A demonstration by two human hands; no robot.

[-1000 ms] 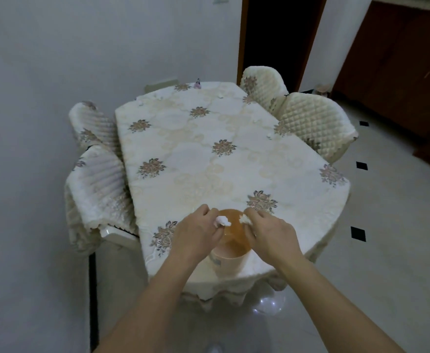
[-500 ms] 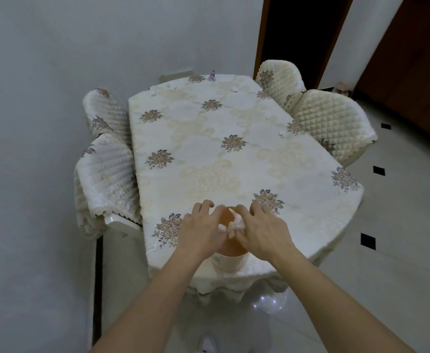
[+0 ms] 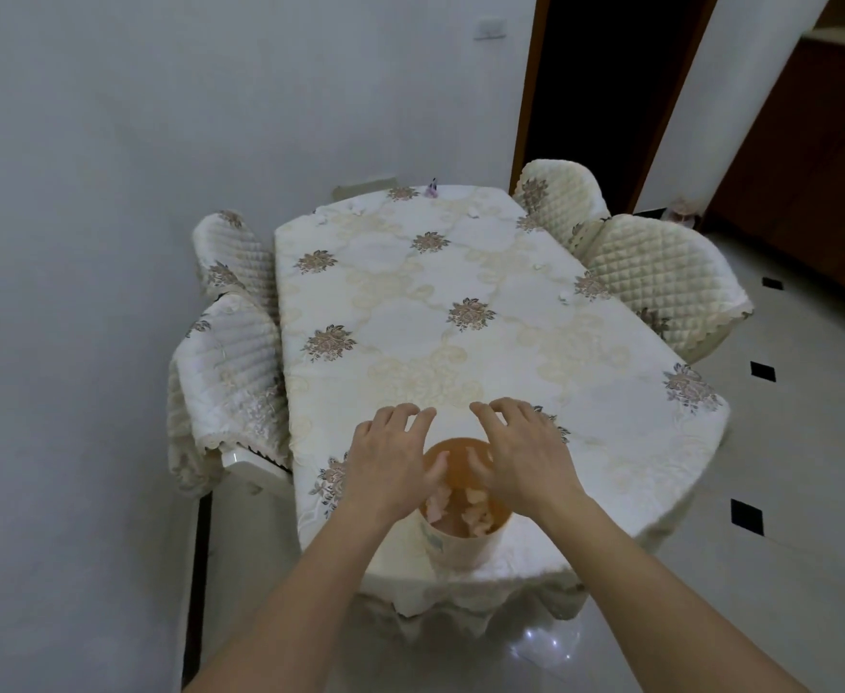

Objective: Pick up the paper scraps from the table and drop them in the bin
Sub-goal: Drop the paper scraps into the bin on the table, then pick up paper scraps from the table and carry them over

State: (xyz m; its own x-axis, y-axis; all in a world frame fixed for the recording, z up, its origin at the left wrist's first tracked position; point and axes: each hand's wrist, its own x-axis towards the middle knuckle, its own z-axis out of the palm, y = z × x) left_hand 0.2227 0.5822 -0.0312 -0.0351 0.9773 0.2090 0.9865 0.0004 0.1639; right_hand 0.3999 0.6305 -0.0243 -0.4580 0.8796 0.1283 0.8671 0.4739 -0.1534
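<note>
Hands: left hand and right hand spread above the bin, apart, holding nothing.
Done: paper scraps lie inside the bin.
Remaining: roughly 5 loose scraps on the table, well beyond the bin.

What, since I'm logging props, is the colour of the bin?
The bin is pale peach outside, orange-tinted inside, best seen in the head view.

No readable text, labels, numbers anywhere.
</note>
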